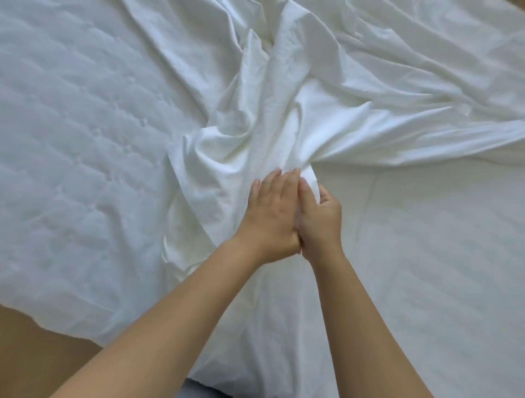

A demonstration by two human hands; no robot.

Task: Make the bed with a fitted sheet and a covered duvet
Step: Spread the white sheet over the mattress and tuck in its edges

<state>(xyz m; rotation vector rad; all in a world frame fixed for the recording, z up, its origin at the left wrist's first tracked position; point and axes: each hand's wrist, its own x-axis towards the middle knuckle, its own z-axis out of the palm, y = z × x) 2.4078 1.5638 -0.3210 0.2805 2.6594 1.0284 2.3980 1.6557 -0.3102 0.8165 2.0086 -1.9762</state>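
Head view: your left hand (270, 216) lies flat on the sheet (255, 113), fingers straight and together. At its 3 o'clock, your right hand (319, 220) pinches a fold.

Quick count from where I'm looking: two hands, one left hand (270, 218) and one right hand (319, 221), plus two bare forearms, the left forearm (170, 326) and the right forearm (358, 326). Bedding-wise I get one quilted mattress pad (85, 142) and one white sheet (284, 119), though it's so bunched up that I honestly can't tell whether all those folds are a single piece of cloth. Then there are two tan bits past the bed's edges: one big floor patch (42, 349) at the lower left and one tiny tan sliver (520, 3) in the top right corner.
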